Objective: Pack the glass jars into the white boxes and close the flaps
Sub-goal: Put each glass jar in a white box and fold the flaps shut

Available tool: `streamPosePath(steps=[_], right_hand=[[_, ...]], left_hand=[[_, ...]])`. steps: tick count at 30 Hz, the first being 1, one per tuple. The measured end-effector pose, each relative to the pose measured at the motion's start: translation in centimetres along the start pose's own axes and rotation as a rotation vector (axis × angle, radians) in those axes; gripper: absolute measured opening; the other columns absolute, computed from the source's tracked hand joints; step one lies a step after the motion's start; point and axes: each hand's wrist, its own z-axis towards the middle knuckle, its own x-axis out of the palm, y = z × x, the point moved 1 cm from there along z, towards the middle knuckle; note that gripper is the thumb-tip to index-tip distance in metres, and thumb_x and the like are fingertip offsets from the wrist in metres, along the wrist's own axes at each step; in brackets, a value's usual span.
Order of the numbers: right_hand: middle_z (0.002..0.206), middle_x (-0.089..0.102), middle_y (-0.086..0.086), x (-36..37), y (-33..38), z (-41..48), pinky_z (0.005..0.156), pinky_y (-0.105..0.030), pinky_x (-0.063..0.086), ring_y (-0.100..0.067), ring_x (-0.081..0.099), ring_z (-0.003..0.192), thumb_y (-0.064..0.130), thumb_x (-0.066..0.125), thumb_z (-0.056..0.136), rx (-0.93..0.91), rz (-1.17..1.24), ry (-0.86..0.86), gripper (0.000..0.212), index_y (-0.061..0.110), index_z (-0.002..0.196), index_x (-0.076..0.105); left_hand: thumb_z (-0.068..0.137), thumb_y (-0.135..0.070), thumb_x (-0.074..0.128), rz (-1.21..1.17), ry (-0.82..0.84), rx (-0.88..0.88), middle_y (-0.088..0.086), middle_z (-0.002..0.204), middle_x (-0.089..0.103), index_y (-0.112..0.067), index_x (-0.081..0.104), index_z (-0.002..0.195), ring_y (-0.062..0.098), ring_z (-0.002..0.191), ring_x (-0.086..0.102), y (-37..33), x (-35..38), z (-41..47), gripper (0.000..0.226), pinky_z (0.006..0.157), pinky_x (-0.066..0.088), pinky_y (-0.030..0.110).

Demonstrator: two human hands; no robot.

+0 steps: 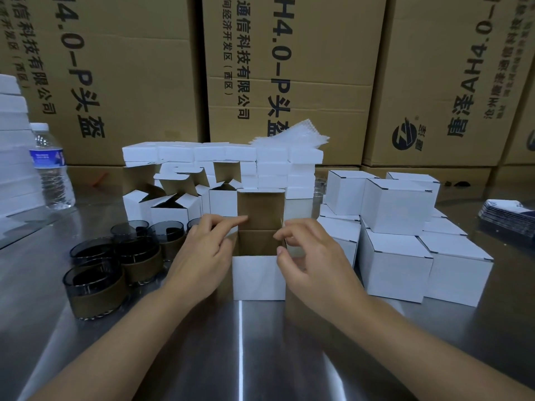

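Note:
An open white box [257,277] stands on the steel table in front of me, its brown rear flap [260,209] upright. My left hand [202,250] grips the box's left top edge with curled fingers, the index finger reaching toward the rear flap. My right hand [312,256] pinches the thin right side flap between thumb and fingers. Only brown cardboard shows inside; the bottom is hidden. Several smoky glass jars [95,287] with brown bands stand to the left of my left hand.
Closed white boxes [396,264] are stacked at the right. Open boxes [170,209] and flat folded ones [223,153] stand behind, with foam sleeves [295,134] on top. A water bottle [50,166] is far left, a card stack [509,215] far right. Large cartons [289,68] wall the back.

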Motion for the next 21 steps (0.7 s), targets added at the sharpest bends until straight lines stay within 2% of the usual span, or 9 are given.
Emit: streamPosePath(steps=[2, 6, 8, 9, 12, 14, 17, 21], right_hand=[[0.123, 0.048, 0.010, -0.1, 0.2, 0.0, 0.083, -0.026, 0.053, -0.008, 0.056, 0.098, 0.023, 0.053, 0.093, -0.007, 0.011, -0.006, 0.019, 0.022, 0.110, 0.060], [0.131, 0.047, 0.007, -0.2, 0.5, -0.2, 0.084, -0.029, 0.053, -0.012, 0.059, 0.100, 0.022, 0.053, 0.093, -0.048, -0.027, -0.002, 0.027, 0.021, 0.118, 0.061], [0.130, 0.049, 0.005, -0.3, 0.6, -0.2, 0.082, -0.029, 0.054, -0.012, 0.061, 0.097, 0.020, 0.054, 0.092, -0.056, -0.015, -0.021, 0.027, 0.020, 0.117, 0.062], [0.129, 0.050, 0.005, -0.3, 0.6, -0.2, 0.081, -0.026, 0.053, -0.012, 0.061, 0.097, 0.020, 0.055, 0.091, -0.056, -0.008, -0.027, 0.026, 0.019, 0.116, 0.063], [0.121, 0.053, 0.006, -0.2, 0.4, -0.1, 0.080, -0.017, 0.052, -0.009, 0.060, 0.097, 0.018, 0.056, 0.091, -0.040, 0.022, -0.040, 0.022, 0.018, 0.112, 0.062], [0.113, 0.053, 0.008, -0.3, 0.2, 0.0, 0.078, -0.018, 0.052, -0.007, 0.059, 0.097, 0.017, 0.057, 0.090, -0.013, 0.062, -0.056, 0.017, 0.019, 0.107, 0.061], [0.108, 0.053, 0.008, -0.3, 0.1, 0.1, 0.077, -0.020, 0.053, -0.006, 0.058, 0.097, 0.016, 0.057, 0.090, 0.006, 0.083, -0.065, 0.012, 0.023, 0.100, 0.059], [0.106, 0.054, 0.006, -0.3, 0.1, 0.2, 0.078, -0.029, 0.055, -0.010, 0.058, 0.098, 0.016, 0.057, 0.090, 0.013, 0.106, -0.062, 0.010, 0.024, 0.094, 0.056]], left_hand=[[0.099, -0.014, 0.030, -0.003, 0.017, -0.007, -0.013, 0.109, 0.039, -0.040, 0.043, 0.139, 0.010, 0.109, 0.037, 0.3, 0.0, 0.0, 0.049, 0.095, 0.032, 0.024], [0.100, -0.014, 0.031, -0.042, 0.010, -0.016, -0.010, 0.112, 0.039, -0.035, 0.042, 0.142, 0.013, 0.113, 0.040, 0.7, -0.1, 0.0, 0.049, 0.104, 0.036, 0.033], [0.100, -0.022, 0.032, -0.060, 0.021, -0.029, -0.012, 0.113, 0.038, -0.035, 0.041, 0.142, 0.013, 0.117, 0.039, 0.7, 0.0, 0.0, 0.045, 0.105, 0.035, 0.033], [0.098, -0.034, 0.032, -0.052, 0.032, -0.037, -0.014, 0.113, 0.037, -0.036, 0.039, 0.143, 0.011, 0.118, 0.037, 0.7, 0.1, 0.0, 0.046, 0.103, 0.034, 0.031], [0.077, -0.073, 0.023, 0.028, 0.084, -0.042, -0.021, 0.113, 0.028, -0.036, 0.032, 0.147, -0.002, 0.112, 0.024, 0.3, 0.2, -0.1, 0.080, 0.092, 0.029, 0.023], [0.063, -0.087, 0.021, 0.082, 0.114, -0.046, -0.024, 0.110, 0.021, -0.035, 0.028, 0.149, -0.007, 0.107, 0.018, 0.1, 0.2, -0.2, 0.100, 0.091, 0.030, 0.023], [0.054, -0.093, 0.027, 0.137, 0.145, -0.035, -0.023, 0.107, 0.019, -0.034, 0.028, 0.149, -0.003, 0.108, 0.018, -0.2, 0.2, -0.2, 0.111, 0.093, 0.031, 0.023], [0.049, -0.093, 0.034, 0.127, 0.140, -0.044, -0.022, 0.105, 0.020, -0.032, 0.037, 0.144, -0.001, 0.106, 0.019, -0.5, 0.2, -0.1, 0.112, 0.094, 0.026, 0.021]])
